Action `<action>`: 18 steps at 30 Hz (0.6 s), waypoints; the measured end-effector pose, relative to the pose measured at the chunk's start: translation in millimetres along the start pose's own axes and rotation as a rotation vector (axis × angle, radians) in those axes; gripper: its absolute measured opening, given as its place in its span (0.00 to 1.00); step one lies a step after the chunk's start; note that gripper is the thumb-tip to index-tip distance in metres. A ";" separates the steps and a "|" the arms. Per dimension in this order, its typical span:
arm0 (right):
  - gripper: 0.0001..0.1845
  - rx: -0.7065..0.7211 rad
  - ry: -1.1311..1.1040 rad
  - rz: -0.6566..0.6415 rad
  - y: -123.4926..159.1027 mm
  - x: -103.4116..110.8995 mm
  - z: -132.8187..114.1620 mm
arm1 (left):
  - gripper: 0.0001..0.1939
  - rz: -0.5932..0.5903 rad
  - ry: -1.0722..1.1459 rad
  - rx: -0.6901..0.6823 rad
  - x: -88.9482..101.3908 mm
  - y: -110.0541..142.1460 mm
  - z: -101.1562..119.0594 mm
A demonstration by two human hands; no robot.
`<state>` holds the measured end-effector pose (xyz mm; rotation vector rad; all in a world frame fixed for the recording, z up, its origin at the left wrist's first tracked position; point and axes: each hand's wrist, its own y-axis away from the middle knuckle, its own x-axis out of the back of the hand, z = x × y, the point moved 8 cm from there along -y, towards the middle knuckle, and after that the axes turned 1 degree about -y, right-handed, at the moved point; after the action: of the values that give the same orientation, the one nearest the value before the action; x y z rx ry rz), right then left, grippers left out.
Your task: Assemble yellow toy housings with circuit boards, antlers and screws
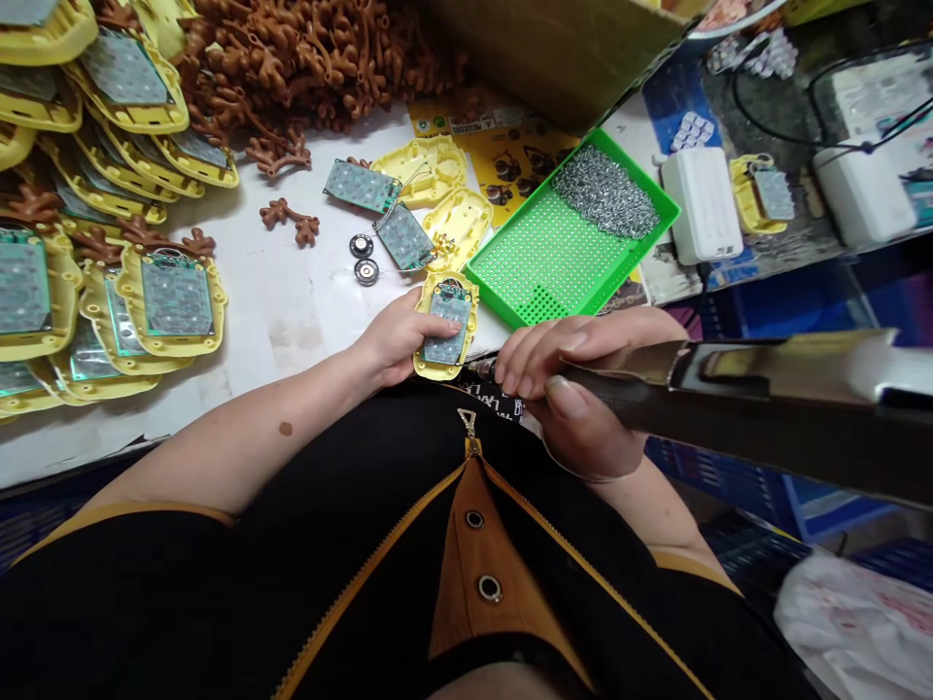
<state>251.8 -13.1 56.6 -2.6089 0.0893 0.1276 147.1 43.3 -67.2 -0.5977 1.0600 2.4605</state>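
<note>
My left hand (403,335) grips a yellow plastic shell (430,360) by its left side, thumb pressed on the circuit board (446,309) set inside it. In my right hand (575,374) is a long, dark electric screwdriver (729,399), fingers wrapped round its front part. Its thin tip points left and reaches the lower right edge of the shell; whether it touches cannot be made out. Just beyond lie two open yellow shells (466,228) with loose wired circuit boards (400,236) and two small round speakers (366,271).
A green tray (510,267) of small screws (608,190) stands beyond my right hand. Brown branch-shaped parts (313,58) are heaped at the back, near a cardboard box (569,58). Stacked yellow shells with boards (179,301) fill the left. White devices (701,204) and cables lie right.
</note>
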 end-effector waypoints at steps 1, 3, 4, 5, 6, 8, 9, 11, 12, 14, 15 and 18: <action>0.07 0.014 -0.019 -0.006 -1.6 -1.5 -0.5 | 0.23 0.000 0.001 -0.001 0.0 -0.1 -0.1; 0.07 0.027 -0.058 -0.028 -5.4 -5.1 -1.3 | 0.23 -0.003 0.002 -0.002 -0.3 -0.4 -0.1; 0.08 0.022 -0.070 -0.036 -7.3 -6.4 -1.1 | 0.23 -0.005 0.003 -0.003 -0.4 -0.6 0.0; 0.08 0.013 -0.077 -0.044 -8.9 -7.5 -0.7 | 0.23 -0.006 0.004 -0.004 -0.4 -0.7 -0.1; 0.09 0.003 -0.079 -0.052 -10.0 -8.3 0.0 | 0.23 -0.007 0.004 -0.001 -0.3 -0.9 -0.2; 0.11 -0.013 -0.069 -0.061 -10.5 -8.6 1.8 | 0.22 -0.008 -0.002 0.004 -0.1 -1.2 -0.6; 0.11 -0.018 -0.060 -0.061 -10.0 -8.1 3.1 | 0.22 -0.010 -0.005 0.005 -0.2 -1.4 -0.5; 0.10 -0.030 -0.040 -0.061 -8.2 -6.9 6.9 | 0.21 -0.019 -0.007 -0.001 -0.8 -1.8 0.2; 0.09 -0.033 -0.034 -0.061 -7.2 -6.2 8.4 | 0.21 -0.023 -0.004 -0.006 -1.1 -2.0 0.7; 0.08 -0.004 -0.043 -0.051 -6.3 -3.0 6.2 | 0.21 -0.021 0.001 -0.011 -0.9 -2.2 1.0; 0.10 0.026 -0.048 -0.026 -6.5 1.0 1.8 | 0.21 -0.019 -0.002 -0.007 -0.5 -2.0 0.5; 0.16 0.014 0.062 0.067 -8.7 20.4 -13.9 | 0.20 -0.032 -0.039 0.015 1.4 1.5 -1.7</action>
<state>273.8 -13.4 70.7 -2.5965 0.1993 0.0700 145.6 41.3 -68.1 -0.5552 1.0455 2.4245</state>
